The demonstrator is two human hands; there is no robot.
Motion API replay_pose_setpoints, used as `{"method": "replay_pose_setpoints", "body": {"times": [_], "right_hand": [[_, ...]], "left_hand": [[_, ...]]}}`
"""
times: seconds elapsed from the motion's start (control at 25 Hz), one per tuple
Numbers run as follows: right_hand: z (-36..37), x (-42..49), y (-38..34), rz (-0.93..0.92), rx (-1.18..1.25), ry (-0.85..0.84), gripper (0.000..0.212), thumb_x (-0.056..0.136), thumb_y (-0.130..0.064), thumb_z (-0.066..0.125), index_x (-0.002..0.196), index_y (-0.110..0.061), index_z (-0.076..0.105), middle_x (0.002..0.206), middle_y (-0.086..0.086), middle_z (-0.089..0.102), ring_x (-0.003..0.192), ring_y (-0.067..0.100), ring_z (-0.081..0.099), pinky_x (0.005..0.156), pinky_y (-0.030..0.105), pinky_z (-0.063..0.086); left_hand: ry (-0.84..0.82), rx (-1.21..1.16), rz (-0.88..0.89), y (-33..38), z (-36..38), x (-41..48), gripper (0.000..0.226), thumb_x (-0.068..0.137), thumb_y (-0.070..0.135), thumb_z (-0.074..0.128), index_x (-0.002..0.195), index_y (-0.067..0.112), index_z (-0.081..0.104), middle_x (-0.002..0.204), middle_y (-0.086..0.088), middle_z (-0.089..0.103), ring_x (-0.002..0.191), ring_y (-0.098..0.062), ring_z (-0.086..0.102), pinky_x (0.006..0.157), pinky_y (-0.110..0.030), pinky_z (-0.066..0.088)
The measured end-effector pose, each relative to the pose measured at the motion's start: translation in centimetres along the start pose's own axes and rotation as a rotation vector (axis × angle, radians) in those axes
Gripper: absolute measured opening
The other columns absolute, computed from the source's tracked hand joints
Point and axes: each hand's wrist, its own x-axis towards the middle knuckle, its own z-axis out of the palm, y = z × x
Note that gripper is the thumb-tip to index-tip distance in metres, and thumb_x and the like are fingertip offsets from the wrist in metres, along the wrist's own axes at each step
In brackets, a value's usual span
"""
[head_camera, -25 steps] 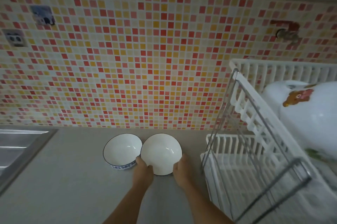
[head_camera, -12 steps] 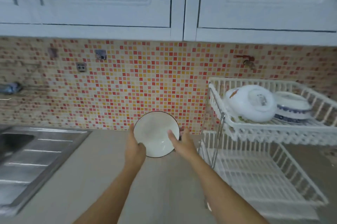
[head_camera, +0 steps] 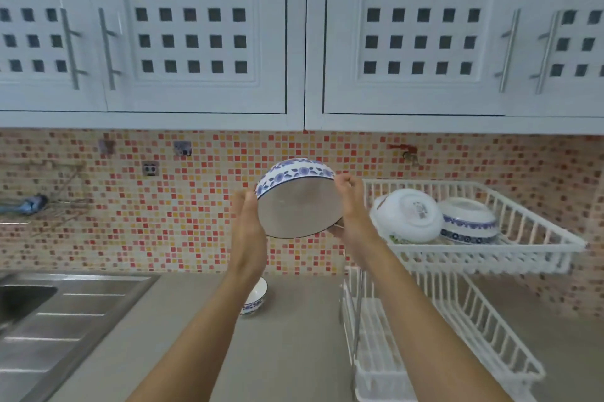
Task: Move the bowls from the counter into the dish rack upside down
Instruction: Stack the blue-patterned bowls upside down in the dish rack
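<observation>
I hold a white bowl with a blue flower band (head_camera: 299, 202) up in the air between both hands, tipped so its opening faces me and down. My left hand (head_camera: 246, 221) grips its left rim, my right hand (head_camera: 351, 205) its right rim. It hangs just left of the white two-tier dish rack (head_camera: 536, 248). In the rack's top tier two bowls lie upside down: a white one (head_camera: 408, 215) and a blue-banded one (head_camera: 467, 221). Another blue-banded bowl (head_camera: 256, 298) stands upright on the counter, partly hidden by my left forearm.
The rack's lower tier (head_camera: 457, 329) holds nothing that I can see. A steel sink (head_camera: 49, 313) lies at the left. White wall cabinets (head_camera: 294, 35) hang overhead above the tiled wall. A tap (head_camera: 407, 153) sticks out of the wall behind the rack.
Both hands lifted the bowl off the counter to the height of the rack's top tier and tipped it over. My view rose from the counter to the cabinets.
</observation>
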Motion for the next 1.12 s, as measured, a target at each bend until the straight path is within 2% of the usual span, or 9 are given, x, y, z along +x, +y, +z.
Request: {"method": "replay_pose_setpoints", "body": {"times": [0.16,0.24,0.32,0.4,0.52,0.68,0.84,0.96,1.12], "right_hand": [[-5.7,-0.8,-3.2,-0.158,0.050,-0.007,0.048,0.065,-0.058,0.059,0.112,-0.054,0.047,0.118,-0.018,0.055,0.102,0.006,0.059,0.077,0.022,0.051],[-9.2,-0.8,-4.4,-0.200,0.026,-0.011,0.053,0.063,-0.062,0.062,0.113,-0.055,0.048,0.125,-0.016,0.055,0.110,0.006,0.057,0.088,0.023,0.049],[-13.4,-0.6,-5.3,-0.208,-0.037,0.011,0.066,0.054,-0.078,0.065,0.114,-0.056,0.046,0.128,-0.015,0.056,0.116,0.008,0.056,0.096,0.026,0.046],[-18.1,-0.3,-6.3,-0.217,-0.142,0.027,0.083,0.046,-0.087,0.060,0.120,-0.053,0.041,0.124,-0.023,0.054,0.114,-0.004,0.056,0.093,0.017,0.046],[-25.0,0.3,-7.6,-0.219,-0.326,-0.034,0.097,0.047,-0.090,0.053,0.132,-0.051,0.029,0.124,-0.033,0.044,0.099,-0.031,0.048,0.076,-0.003,0.042],[-35.3,1.8,-7.5,-0.143,-0.473,-0.105,0.118,0.046,-0.082,0.065,0.147,-0.041,0.021,0.139,-0.020,0.039,0.110,-0.014,0.050,0.086,0.013,0.048],[-42.5,4.1,-5.3,-0.026,-0.563,-0.228,0.111,0.053,-0.058,0.083,0.144,-0.044,0.023,0.140,-0.024,0.033,0.109,-0.014,0.054,0.082,0.012,0.052],[-45.3,6.8,-2.7,0.047,-0.687,-0.281,0.119,0.053,-0.049,0.088,0.149,-0.038,0.018,0.153,-0.014,0.028,0.132,0.009,0.042,0.106,0.038,0.044],[-46.0,9.7,0.0,0.032,-0.762,-0.325,0.119,0.047,-0.056,0.088,0.144,-0.047,0.021,0.135,-0.031,0.031,0.129,0.001,0.036,0.108,0.031,0.038]], "left_hand": [[-0.118,0.070,-0.005,1.7,5.5,1.4,0.029,0.082,0.067,0.028,0.094,0.042,0.038,0.098,0.020,0.046,0.097,-0.005,0.052,0.082,-0.031,0.047],[-0.143,0.118,-0.018,2.1,9.3,2.2,0.031,0.084,0.059,0.034,0.106,0.037,0.038,0.106,0.012,0.050,0.095,-0.008,0.053,0.073,-0.026,0.044],[-0.174,0.107,-0.055,2.1,13.7,3.0,0.042,0.093,0.044,0.037,0.129,0.023,0.041,0.123,-0.002,0.056,0.104,-0.018,0.055,0.084,-0.030,0.045],[-0.266,0.117,-0.040,1.6,17.9,3.0,0.050,0.093,0.047,0.035,0.137,0.022,0.039,0.126,0.000,0.056,0.116,-0.020,0.053,0.095,-0.035,0.041],[-0.432,0.124,0.053,0.6,23.2,2.0,0.072,0.076,0.072,0.039,0.137,0.033,0.035,0.126,0.015,0.055,0.116,-0.002,0.053,0.091,-0.023,0.039],[-0.572,0.306,0.144,-1.0,30.6,2.3,0.091,0.065,0.071,0.058,0.141,0.032,0.028,0.114,0.029,0.055,0.092,0.025,0.055,0.071,0.002,0.046],[-0.765,0.536,0.138,-3.5,35.3,4.5,0.118,0.055,0.073,0.069,0.150,0.032,0.012,0.144,0.018,0.036,0.122,-0.006,0.048,0.101,-0.029,0.043],[-0.901,0.774,0.113,-5.3,37.7,6.5,0.117,0.056,0.067,0.075,0.148,0.036,0.009,0.144,0.008,0.043,0.120,-0.014,0.051,0.099,-0.033,0.045],[-0.940,0.993,0.046,-7.8,39.6,8.2,0.125,0.058,0.059,0.078,0.149,0.033,-0.003,0.147,0.003,0.038,0.122,-0.017,0.046,0.098,-0.030,0.041]]}}
